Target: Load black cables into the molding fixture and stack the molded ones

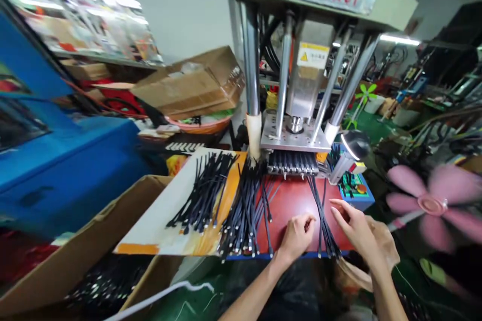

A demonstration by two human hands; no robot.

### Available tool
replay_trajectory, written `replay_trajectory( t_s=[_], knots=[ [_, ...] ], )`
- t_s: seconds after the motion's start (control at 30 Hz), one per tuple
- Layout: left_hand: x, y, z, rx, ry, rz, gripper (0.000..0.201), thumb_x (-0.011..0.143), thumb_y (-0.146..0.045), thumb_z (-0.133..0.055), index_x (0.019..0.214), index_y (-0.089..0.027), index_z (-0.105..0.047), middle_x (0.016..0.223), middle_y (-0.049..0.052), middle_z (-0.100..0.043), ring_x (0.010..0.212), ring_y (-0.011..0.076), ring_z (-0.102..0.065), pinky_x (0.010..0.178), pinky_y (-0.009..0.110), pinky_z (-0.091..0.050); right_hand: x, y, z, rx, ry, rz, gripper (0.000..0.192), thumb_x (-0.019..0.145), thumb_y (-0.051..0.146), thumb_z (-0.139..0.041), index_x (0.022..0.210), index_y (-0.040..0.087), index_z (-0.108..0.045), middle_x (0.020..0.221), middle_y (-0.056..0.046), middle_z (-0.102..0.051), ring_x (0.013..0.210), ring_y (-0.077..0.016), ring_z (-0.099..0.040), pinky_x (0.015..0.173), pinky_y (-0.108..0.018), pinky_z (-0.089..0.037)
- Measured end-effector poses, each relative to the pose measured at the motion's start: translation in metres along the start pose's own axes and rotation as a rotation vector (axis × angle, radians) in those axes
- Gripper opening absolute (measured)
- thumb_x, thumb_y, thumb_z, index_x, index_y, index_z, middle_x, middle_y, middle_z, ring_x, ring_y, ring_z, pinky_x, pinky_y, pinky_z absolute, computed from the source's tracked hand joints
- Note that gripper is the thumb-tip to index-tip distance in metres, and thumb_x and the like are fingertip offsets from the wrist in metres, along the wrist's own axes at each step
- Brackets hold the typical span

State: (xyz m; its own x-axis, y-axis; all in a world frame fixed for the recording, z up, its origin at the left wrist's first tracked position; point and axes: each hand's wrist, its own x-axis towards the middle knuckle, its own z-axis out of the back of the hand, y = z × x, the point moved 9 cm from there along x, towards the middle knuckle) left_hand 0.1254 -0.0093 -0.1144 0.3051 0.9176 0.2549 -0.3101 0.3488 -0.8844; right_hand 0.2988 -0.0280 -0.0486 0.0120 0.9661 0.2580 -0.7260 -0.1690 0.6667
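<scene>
My left hand (298, 233) hovers over the red work surface (288, 200) with its fingers curled in, and nothing shows in it. To its right, my right hand (352, 223) is open, thumb and fingers apart, beside a small bunch of black cables (324, 215). That bunch runs from the press's lower fixture (292, 163) to the front edge. Left of my left hand lies a thick pile of black cables (243, 210) with metal-tipped ends. Another pile of black cables (209, 185) rests farther left on the white board (158, 210).
The press (309, 62) stands on chrome columns behind the work surface. A small lamp (355, 144) and a green control panel (354, 184) are on its right. A pink fan (431, 204) stands far right. An open carton (90, 228) sits lower left, near a blue machine (75, 160).
</scene>
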Motion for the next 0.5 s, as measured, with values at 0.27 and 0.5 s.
replay_trajectory(
  t_s=[0.27,0.5],
  knots=[
    [-0.001,0.015,-0.007,0.050,-0.029,0.044,0.024,0.090,-0.012,-0.055,0.090,-0.020,-0.079,0.086,0.009,-0.080,0.079,0.0236,-0.076,0.077,0.031,-0.055,0.133,0.033,-0.056,-0.196,0.037,0.267,0.048,0.105,0.046,-0.046,0.133,0.014,-0.069,0.090,-0.008,-0.074,0.081,-0.0225,-0.071,0.080,-0.034,-0.058],
    [0.000,0.047,-0.027,0.086,0.022,0.156,0.024,0.085,-0.016,-0.061,0.095,-0.024,-0.080,0.097,0.010,-0.082,0.094,0.0290,-0.077,0.088,0.038,-0.057,0.210,0.041,-0.096,-0.501,0.080,0.225,0.047,0.107,0.030,-0.044,0.149,0.017,-0.061,0.112,-0.014,-0.076,0.095,-0.0243,-0.076,0.085,-0.034,-0.059]
  ],
)
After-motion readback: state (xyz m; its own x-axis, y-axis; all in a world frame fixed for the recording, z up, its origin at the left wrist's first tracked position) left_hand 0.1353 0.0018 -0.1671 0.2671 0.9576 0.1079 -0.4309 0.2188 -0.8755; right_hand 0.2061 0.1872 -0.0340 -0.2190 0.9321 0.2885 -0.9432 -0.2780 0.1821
